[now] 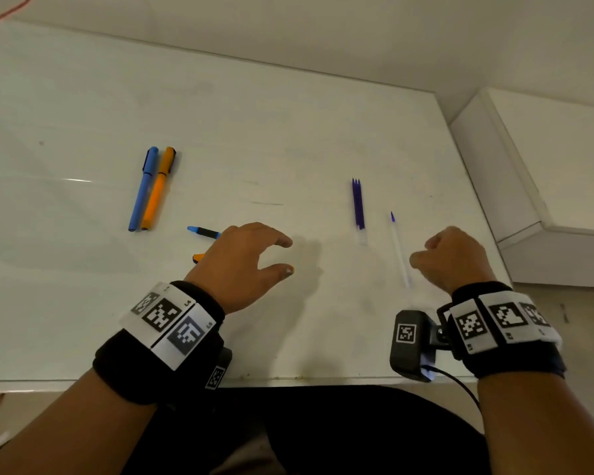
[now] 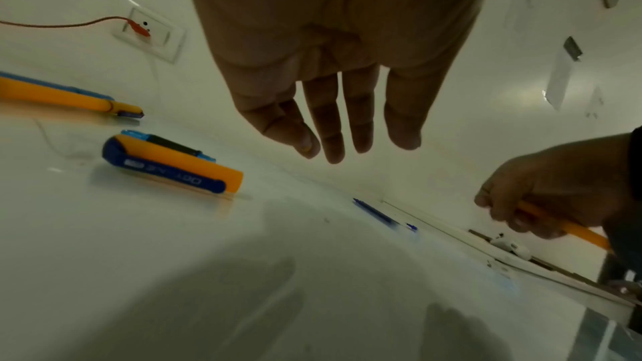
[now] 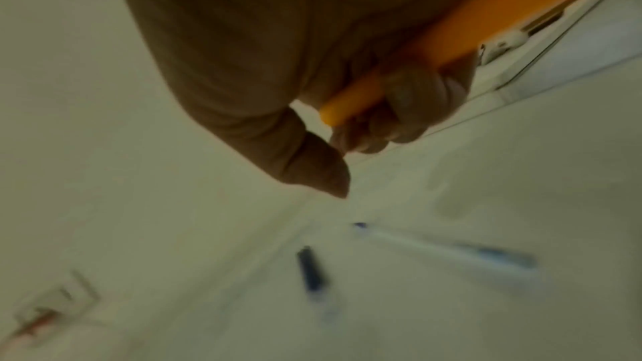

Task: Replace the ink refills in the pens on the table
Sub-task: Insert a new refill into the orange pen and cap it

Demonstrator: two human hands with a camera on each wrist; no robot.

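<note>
My right hand grips an orange pen barrel, also visible as the orange pen barrel in the left wrist view; the head view hides it under the fist. My left hand hovers open over the table with straight fingers, holding nothing. Beneath it lie an orange pen cap with a dark blue clip and a blue pen part. A blue pen and an orange pen lie side by side at the left. Purple refills lie in a bunch; a nearly empty clear refill lies beside my right hand.
The white table ends at its front edge near my wrists and at a right edge beside a white ledge. An orange cable runs to a wall socket behind the table.
</note>
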